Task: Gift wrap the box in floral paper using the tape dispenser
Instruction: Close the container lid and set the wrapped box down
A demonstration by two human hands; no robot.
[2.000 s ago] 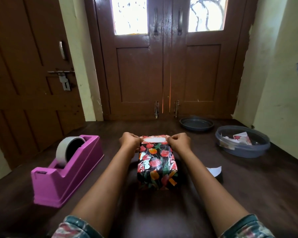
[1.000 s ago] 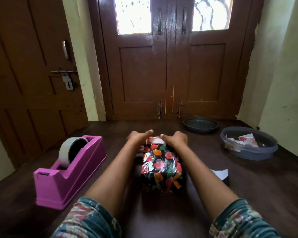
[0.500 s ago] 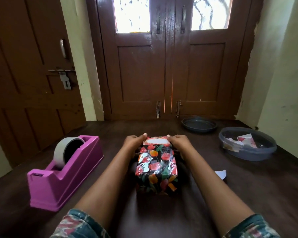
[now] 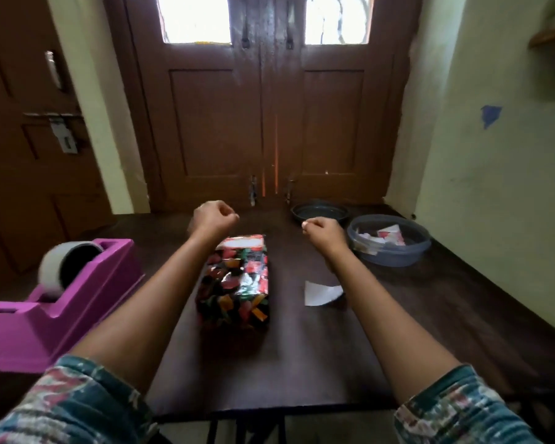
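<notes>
The box (image 4: pixel 234 283), wrapped in dark floral paper, lies lengthwise on the dark table (image 4: pixel 305 363); its far end shows a white patch with a red border. Both my hands hover apart from it, beyond its far end. My left hand (image 4: pixel 213 216) is a curled fist above the far left corner and holds nothing. My right hand (image 4: pixel 322 230) is curled too, off to the right of the box, with nothing visible in it. The pink tape dispenser (image 4: pixel 61 302) with its tape roll (image 4: pixel 50 270) stands at the left.
A white paper scrap (image 4: pixel 319 293) lies right of the box, under my right forearm. A blue tub (image 4: pixel 391 257) with paper scraps and a dark shallow dish (image 4: pixel 319 211) sit at the back right. Brown doors close off the far side; the table's front edge runs below my arms.
Both hands have let go of the box's far end, lifted and spread apart into fists. The box stays where it was.
</notes>
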